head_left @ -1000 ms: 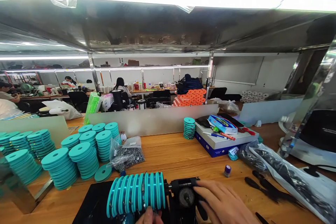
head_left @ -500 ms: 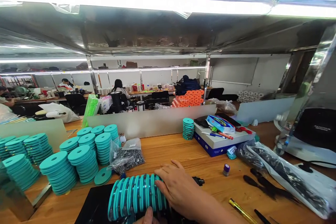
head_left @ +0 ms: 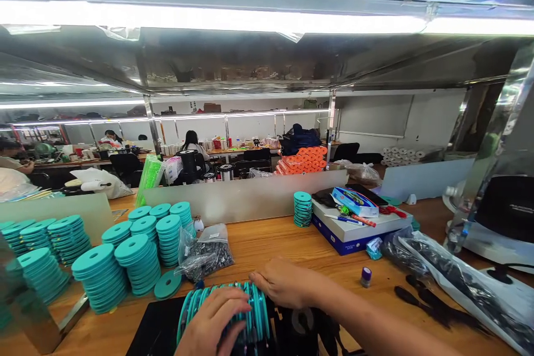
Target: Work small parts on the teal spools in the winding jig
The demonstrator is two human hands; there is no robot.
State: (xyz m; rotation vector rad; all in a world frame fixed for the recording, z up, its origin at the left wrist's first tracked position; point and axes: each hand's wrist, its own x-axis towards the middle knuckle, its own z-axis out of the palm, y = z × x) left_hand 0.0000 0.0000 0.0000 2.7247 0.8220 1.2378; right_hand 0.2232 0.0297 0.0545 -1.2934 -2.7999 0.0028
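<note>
Head view: left hand now gripping the teal spools from above, right hand curled against them

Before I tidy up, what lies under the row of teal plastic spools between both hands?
A black mat shows under the teal plastic spools; the left hand and right hand hide their middle.

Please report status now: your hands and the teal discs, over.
Left hand, right hand both on teal disc row. Loose teal disc close by, left of row.
</note>
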